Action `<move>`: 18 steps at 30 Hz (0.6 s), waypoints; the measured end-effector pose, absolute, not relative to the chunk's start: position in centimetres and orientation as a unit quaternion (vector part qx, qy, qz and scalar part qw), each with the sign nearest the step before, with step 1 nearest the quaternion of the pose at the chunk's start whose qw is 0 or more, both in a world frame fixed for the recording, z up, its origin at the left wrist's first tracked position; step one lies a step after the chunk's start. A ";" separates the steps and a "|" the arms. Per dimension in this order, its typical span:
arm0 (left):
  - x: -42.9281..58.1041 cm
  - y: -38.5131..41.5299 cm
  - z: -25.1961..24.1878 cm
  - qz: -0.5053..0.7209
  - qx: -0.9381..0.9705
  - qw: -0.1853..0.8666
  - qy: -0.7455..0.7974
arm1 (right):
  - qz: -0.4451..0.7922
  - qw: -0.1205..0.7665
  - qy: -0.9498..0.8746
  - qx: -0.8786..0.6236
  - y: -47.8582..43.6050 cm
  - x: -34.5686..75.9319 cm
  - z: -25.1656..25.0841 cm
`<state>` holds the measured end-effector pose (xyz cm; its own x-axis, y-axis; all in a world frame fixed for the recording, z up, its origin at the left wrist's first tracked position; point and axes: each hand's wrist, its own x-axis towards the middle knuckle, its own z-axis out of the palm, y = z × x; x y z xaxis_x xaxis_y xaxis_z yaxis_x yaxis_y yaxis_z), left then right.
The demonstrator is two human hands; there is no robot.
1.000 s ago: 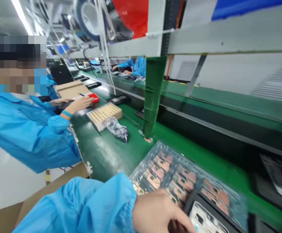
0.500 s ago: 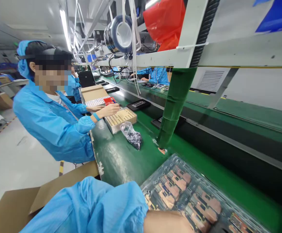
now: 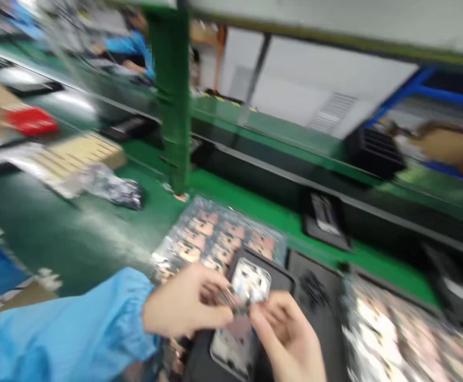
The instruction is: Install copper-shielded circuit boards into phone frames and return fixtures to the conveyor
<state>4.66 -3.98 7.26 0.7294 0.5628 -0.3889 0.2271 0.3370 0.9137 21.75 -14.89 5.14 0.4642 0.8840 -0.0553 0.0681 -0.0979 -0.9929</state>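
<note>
My left hand [image 3: 191,302], in a blue sleeve, pinches the left side of a small pinkish circuit board [image 3: 238,313], blurred by motion. At the board's right edge, the thumb and fingers of my right hand [image 3: 289,334] are closed on it too. Just beneath lies a silvery phone frame [image 3: 251,278] in a black tray [image 3: 281,277], partly covered by my hands. Whether the board touches the frame, I cannot tell. Behind my left hand is a clear plastic tray [image 3: 275,239] holding several copper-coloured boards.
Farther right are a dark tray with a black coil [image 3: 313,286] and a plastic tray of shiny boards [image 3: 394,329]. A green post [image 3: 171,106] rises behind. Left stand a plastic bag of dark parts [image 3: 123,192] and a tan tray stack [image 3: 84,154]. A co-worker [image 3: 130,48] sits across the line.
The view has swung right and down from the neighbouring co-worker to my own hands. Both hands now show, holding the small circuit board; before, only my left sleeve and forearm were visible.
</note>
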 end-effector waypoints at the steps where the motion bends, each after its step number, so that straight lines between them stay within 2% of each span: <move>1: 4.6 -3.9 7.5 0.122 0.550 0.748 0.351 | 0.434 0.579 -0.359 -0.589 -14.9 22.1 5.4; 3: 4.9 -3.5 7.8 0.123 0.513 0.776 0.347 | 0.494 0.645 -0.338 -0.475 -14.6 22.6 5.6; 7: 6.0 -3.8 8.1 0.123 0.463 0.811 0.335 | 0.489 0.714 -0.327 -0.379 -14.3 22.5 5.2; 18: 8.9 -5.8 9.7 0.127 0.444 0.839 0.287 | 0.462 0.758 -0.270 -0.373 -15.5 22.0 4.9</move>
